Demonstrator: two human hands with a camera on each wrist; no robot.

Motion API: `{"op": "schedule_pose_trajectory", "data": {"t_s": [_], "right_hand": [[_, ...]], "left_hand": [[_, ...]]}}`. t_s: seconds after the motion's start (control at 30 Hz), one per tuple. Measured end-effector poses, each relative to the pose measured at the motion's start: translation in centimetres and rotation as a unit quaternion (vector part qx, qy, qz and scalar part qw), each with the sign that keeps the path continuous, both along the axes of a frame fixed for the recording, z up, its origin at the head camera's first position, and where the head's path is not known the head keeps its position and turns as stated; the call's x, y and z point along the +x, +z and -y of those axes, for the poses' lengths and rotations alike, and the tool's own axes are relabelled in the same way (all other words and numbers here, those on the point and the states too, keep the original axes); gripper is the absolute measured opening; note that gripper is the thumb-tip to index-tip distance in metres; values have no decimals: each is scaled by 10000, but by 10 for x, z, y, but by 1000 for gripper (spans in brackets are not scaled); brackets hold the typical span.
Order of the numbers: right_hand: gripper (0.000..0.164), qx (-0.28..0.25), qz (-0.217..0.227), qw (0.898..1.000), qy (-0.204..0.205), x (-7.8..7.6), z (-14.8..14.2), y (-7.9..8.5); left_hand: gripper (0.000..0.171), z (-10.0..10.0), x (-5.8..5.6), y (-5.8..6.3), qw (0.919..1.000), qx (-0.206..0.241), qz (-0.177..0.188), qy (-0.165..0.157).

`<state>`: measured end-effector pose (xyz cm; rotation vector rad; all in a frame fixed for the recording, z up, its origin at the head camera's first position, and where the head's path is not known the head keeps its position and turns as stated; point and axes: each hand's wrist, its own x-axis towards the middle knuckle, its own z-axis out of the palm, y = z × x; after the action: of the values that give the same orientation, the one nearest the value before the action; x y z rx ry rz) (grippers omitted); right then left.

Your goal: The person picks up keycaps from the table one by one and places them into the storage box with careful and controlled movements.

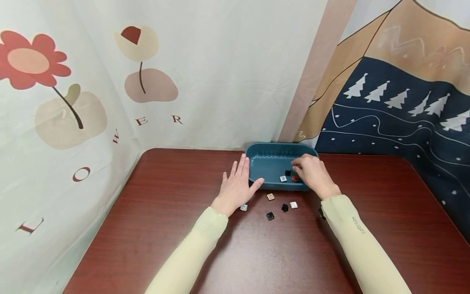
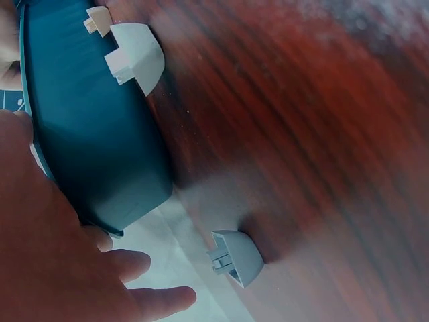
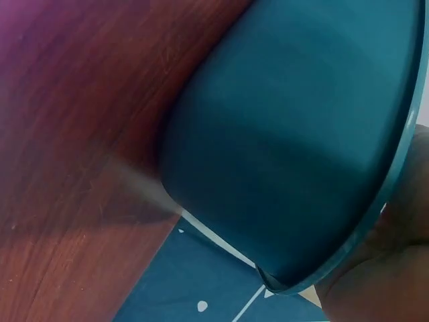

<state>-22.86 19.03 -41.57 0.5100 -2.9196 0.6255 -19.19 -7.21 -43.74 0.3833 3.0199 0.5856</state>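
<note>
A teal plastic tray stands at the table's back edge. My left hand is spread with straight fingers at its left end, thumb by the near rim. My right hand reaches over the right end, thumb and fingertips bent together inside; I cannot tell whether they pinch anything. Below them in the tray lie a red keycap, a white keycap and a black keycap. In the right wrist view the tray wall hides the fingertips.
Several loose keycaps lie before the tray: a beige one, a white one and black ones. A pale keycap sits near my left hand. Printed curtains hang behind the brown table.
</note>
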Motion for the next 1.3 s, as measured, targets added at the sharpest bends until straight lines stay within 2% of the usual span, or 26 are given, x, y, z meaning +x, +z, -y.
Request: {"op": "schedule_pose_trajectory", "data": {"t_s": [0.33,0.53,0.7,0.83,0.97,1.13,1.3], "right_hand": [[22,318,554,9979,-137,-11,1,-1],[25,245,686,9971,-209,-13,1,-2],[27,84,696,9971,-289,-8,0,2],[27,-95,448,9983,-349,1,-2,8],[26,-301,-148,9987,-380,13,-8,14],[28,-599,-820,9939,-435,32,-16,18],[36,-572,-998,9925,-407,48,-24,17]], "left_hand": [[92,0,0,1,10000,-6,27,2],[92,-1,1,2,10000,-27,7,-26],[92,-2,1,3,10000,-41,22,-26],[91,-1,1,2,10000,1,24,-12],[91,-1,1,1,10000,58,35,-17],[91,0,1,1,10000,26,27,-19],[91,1,1,1,10000,40,27,-28]]}}
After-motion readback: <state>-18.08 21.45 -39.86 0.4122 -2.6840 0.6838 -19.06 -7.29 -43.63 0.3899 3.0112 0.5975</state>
